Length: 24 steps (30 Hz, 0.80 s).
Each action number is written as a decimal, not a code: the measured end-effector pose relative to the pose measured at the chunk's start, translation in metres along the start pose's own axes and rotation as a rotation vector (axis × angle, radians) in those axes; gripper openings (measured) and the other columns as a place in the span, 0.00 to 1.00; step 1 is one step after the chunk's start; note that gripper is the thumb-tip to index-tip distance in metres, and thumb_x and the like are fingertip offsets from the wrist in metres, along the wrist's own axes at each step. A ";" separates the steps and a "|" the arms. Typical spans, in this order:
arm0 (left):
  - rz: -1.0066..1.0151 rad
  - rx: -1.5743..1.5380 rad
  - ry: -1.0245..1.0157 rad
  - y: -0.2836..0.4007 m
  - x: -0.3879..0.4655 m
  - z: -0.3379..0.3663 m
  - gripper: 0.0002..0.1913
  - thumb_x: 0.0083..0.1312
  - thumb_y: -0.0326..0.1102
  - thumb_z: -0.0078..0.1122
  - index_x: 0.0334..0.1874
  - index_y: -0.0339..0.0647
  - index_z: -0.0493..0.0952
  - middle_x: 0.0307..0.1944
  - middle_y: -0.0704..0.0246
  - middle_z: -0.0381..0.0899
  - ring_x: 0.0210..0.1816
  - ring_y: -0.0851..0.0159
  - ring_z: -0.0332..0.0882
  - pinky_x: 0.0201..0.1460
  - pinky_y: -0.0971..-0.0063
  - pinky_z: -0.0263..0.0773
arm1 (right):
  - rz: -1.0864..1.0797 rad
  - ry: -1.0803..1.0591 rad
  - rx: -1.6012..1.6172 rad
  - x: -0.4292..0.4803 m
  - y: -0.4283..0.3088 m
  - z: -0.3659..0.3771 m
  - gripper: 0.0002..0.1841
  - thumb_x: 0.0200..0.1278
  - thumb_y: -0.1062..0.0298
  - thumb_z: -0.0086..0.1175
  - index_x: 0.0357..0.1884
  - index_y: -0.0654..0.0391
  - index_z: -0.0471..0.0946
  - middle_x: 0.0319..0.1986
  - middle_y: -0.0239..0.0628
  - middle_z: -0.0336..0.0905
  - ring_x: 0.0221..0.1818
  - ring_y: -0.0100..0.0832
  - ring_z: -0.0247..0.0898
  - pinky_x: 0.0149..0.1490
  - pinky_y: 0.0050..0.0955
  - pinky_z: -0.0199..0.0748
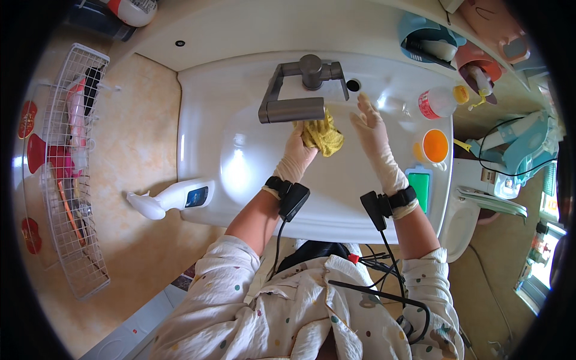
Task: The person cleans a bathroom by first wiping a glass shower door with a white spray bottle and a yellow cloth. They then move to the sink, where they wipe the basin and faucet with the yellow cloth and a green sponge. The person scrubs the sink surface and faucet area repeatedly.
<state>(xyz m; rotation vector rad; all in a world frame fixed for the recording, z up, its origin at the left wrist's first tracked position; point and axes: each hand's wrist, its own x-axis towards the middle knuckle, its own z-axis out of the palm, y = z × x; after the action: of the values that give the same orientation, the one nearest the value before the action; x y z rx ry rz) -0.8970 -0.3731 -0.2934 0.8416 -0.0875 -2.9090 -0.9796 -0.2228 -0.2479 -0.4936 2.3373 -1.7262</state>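
Note:
Below the spout of a grey metal faucet [294, 110], my left hand [298, 150], in a thin whitish glove, holds a crumpled yellow cloth [326, 137] over the basin of a white washbasin [202, 121]. My right hand [371, 123], gloved the same way, is raised to the right of the cloth, its fingers pointing towards the faucet lever and the round dark hole. Nothing shows in it. Both wrists wear black straps with cabled devices. An orange-lined cup [435, 146] and a plastic bottle with a yellow cap [438, 102] stand on the basin's right rim.
A white spray bottle [180, 198] lies at the basin's left edge. A green block in a clear case [419, 189] is beside my right wrist. On the left wall hangs a white wire basket [76, 180] with toiletries. Blue and pink holders [479, 67] are mounted at the upper right.

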 end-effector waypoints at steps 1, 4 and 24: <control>0.017 0.100 -0.059 -0.001 -0.004 -0.004 0.19 0.68 0.42 0.38 0.56 0.38 0.62 0.57 0.66 0.65 0.59 0.64 0.61 0.64 0.69 0.54 | 0.009 -0.020 -0.019 0.005 -0.007 0.003 0.31 0.55 0.64 0.50 0.61 0.61 0.56 0.59 0.51 0.57 0.61 0.40 0.55 0.60 0.26 0.55; 0.300 1.059 -0.308 0.008 -0.023 -0.020 0.18 0.64 0.26 0.45 0.56 0.37 0.60 0.52 0.66 0.68 0.54 0.68 0.67 0.56 0.77 0.64 | 0.083 -0.107 -0.056 0.009 -0.026 0.006 0.31 0.54 0.61 0.50 0.60 0.61 0.58 0.53 0.52 0.66 0.57 0.39 0.62 0.57 0.26 0.59; -0.021 0.271 0.116 0.031 -0.081 -0.039 0.24 0.68 0.46 0.37 0.61 0.40 0.57 0.61 0.63 0.58 0.62 0.57 0.55 0.65 0.55 0.51 | -0.028 -0.288 -1.059 -0.123 0.012 -0.154 0.34 0.40 0.68 0.61 0.55 0.58 0.65 0.52 0.45 0.65 0.54 0.42 0.61 0.57 0.33 0.60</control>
<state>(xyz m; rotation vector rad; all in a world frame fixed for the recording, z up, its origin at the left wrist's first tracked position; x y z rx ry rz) -0.8052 -0.3952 -0.2808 1.0544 -0.4742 -2.9001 -0.9211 -0.0369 -0.2177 -0.8323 2.8131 -0.2320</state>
